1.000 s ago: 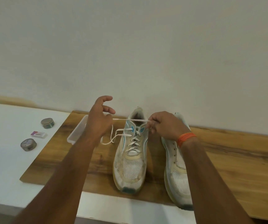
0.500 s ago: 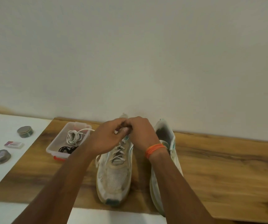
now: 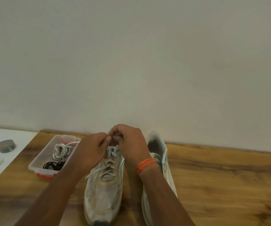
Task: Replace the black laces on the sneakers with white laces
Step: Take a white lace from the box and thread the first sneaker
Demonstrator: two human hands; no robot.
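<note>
The white lace (image 3: 109, 162) is a soft, limp, flat cord, light and liable to slip back through the eyelets if let go, so in my judgement it is best taken near its stiff tips and kept taut; it criss-crosses the left sneaker (image 3: 104, 191), which stands on the wooden worktop (image 3: 221, 185) toe towards the camera, off-white mesh, scuffed, with teal trim; one loose end trails off the shoe's left side. The left hand (image 3: 92, 152) and right hand (image 3: 129, 144) meet at the top of the lacing, fingers (image 3: 109, 139) curled and pinching what seems to be the lace ends, though the contact itself is hidden; the right sneaker (image 3: 161, 162) just beside it shows no lace that I can see. A clear plastic box (image 3: 38, 163) to the left holds a coiled white lace (image 3: 61, 151) and a bundle of black laces (image 3: 54, 165).
</note>
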